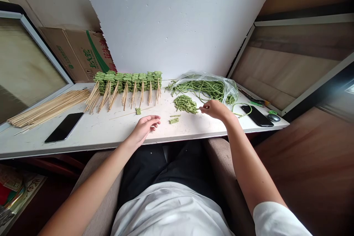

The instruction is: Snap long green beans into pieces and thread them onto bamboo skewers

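Observation:
My right hand (215,110) reaches over the white table (91,132), its fingertips beside a heap of cut green beans (186,104). Behind it, long green beans fill a clear plastic bag (201,89). My left hand (145,128) hovers near the table's front edge, fingers loosely curled, with nothing visible in them. Two short bundles of cut beans (174,120) lie between my hands. Along the back runs a row of beans threaded on bamboo skewers (127,83), their bare points facing me.
A bundle of bamboo skewers (48,108) and a black smartphone (65,127) lie at the left. Another phone (257,115), a dark oval object (273,117) and a green-handled tool (256,100) sit at the right. A white foam board (166,25) stands behind the table, and a cardboard box (80,53) is at back left.

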Demonstrator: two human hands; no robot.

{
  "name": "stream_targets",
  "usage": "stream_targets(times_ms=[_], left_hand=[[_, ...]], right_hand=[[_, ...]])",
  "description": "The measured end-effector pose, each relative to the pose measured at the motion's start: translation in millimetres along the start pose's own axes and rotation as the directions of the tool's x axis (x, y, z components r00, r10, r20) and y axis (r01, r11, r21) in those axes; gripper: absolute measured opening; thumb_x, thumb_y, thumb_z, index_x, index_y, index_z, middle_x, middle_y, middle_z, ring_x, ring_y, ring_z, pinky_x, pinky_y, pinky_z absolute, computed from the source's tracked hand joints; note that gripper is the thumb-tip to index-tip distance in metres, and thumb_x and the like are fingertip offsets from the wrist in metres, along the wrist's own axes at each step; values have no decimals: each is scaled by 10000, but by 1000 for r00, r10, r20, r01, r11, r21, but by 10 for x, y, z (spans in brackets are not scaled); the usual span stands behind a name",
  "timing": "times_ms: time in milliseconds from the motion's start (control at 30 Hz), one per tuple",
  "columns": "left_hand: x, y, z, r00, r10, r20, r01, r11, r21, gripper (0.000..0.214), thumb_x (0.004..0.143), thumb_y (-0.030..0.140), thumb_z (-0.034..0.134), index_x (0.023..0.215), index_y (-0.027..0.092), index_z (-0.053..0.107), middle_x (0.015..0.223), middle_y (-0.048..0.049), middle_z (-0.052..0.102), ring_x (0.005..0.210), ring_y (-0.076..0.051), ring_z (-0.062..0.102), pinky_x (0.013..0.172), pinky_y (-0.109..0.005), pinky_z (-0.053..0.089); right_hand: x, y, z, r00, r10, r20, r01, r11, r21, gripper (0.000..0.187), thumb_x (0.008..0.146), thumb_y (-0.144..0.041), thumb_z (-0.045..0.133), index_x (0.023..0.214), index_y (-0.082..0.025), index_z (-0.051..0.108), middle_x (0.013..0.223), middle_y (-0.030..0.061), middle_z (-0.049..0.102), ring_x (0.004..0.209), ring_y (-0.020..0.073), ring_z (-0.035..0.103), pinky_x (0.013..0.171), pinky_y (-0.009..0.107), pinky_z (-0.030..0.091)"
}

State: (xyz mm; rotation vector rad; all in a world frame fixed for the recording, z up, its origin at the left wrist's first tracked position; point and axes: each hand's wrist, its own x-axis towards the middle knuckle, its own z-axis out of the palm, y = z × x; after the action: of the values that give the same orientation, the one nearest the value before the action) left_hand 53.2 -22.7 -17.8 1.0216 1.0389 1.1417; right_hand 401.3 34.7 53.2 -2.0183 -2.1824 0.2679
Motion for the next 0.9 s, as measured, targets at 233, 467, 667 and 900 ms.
stream_targets(times_ms=[233,467,667,900], left_hand=[[-28,38,24,1000,9,11,-10,998,55,417,718,413,887,1006,136,765,906,-67,720,781,-124,605,677,-233,426],[-219,289,155,958,285,33,-284,927,246,380,853,498,800,1018,158,758,962,-91,760,871,-190,686,787,-297,520],[-581,537,320,790,585,184,-583,622,522,423,930,449,777,1283,220,730,1291,-99,744,1131,-237,701,997,-345,539],[-520,458,230,849,506,153,-489,642,591,358,1026,488,631,1114,179,790,839,-60,785,739,-199,748,741,-302,587]], right_hand=[[-168,-256,-121,954,-204,-220,276,885,375,489,1071,-525,459,994,-163,779,703,43,689,563,147,510,595,297,359],[-489,-821,-183,815,-259,-519,557,598,576,496,1012,-649,569,1019,-207,793,967,77,734,878,197,645,772,302,493],[-761,-1313,95,827,-380,-415,541,336,771,418,1009,-607,607,1034,-227,779,953,55,756,841,188,677,778,322,550],[-520,-1156,216,845,-456,-279,510,532,676,400,1045,-528,558,1256,-227,716,1111,96,771,945,223,715,769,322,550]])
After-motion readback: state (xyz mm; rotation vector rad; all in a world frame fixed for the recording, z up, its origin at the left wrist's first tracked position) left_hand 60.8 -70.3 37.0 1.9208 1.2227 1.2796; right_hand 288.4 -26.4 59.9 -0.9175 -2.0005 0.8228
